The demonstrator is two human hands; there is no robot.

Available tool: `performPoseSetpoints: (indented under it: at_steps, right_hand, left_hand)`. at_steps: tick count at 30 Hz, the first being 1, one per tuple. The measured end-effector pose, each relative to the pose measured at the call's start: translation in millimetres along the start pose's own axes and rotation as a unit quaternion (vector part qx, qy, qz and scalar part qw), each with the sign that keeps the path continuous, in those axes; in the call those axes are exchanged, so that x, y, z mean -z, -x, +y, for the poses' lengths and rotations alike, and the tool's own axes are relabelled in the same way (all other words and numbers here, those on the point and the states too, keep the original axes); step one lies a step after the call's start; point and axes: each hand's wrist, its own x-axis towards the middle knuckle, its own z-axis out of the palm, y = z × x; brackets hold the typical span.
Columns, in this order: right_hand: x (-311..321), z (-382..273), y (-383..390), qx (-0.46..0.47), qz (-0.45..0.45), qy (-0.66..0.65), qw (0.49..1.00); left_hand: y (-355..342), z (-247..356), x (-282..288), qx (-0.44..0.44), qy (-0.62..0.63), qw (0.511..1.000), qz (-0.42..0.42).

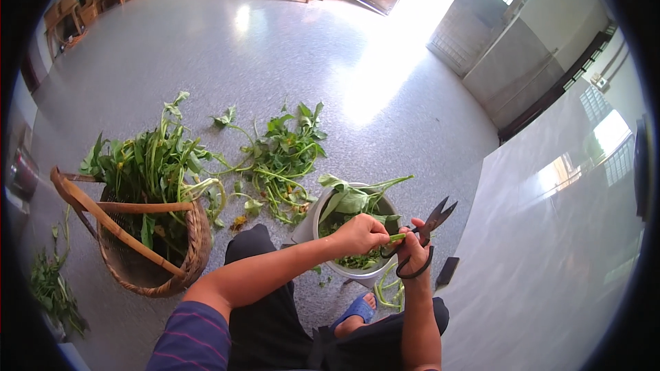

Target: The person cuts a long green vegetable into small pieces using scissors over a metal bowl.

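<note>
My left hand (359, 235) is closed on a short green stem (397, 237) above a white bucket (311, 228). My right hand (412, 255) has its thumb and fingertips at the stem's other end. Black scissors (436, 220) are held in the right hand, with a loop handle around the fingers; their blades point up and away, slightly parted. Inside the bucket lie cut green pieces, and a large-leaved stalk (352, 199) leans across its far rim.
At left stands a woven basket (201, 237) with a wooden handle, full of leafy stalks (148, 165). More leafy vines (285, 151) lie on the grey floor beyond my knees. A glossy pale tabletop (543, 254) is at right, with a dark phone-like object (447, 271) by its edge.
</note>
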Motion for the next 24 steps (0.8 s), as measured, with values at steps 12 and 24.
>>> performPoseSetpoints:
  at_steps: [12, 24]
  right_hand:
    - [-1, -4, 3, 0.027, 0.126, 0.099, 0.987]
    - [0, -5, 18, -0.076, 0.093, 0.135, 0.983]
  left_hand:
    - [10, -1, -16, -0.057, -0.338, 0.938, 0.056]
    - [20, 4, -12, -0.007, -0.436, 0.895, 0.091]
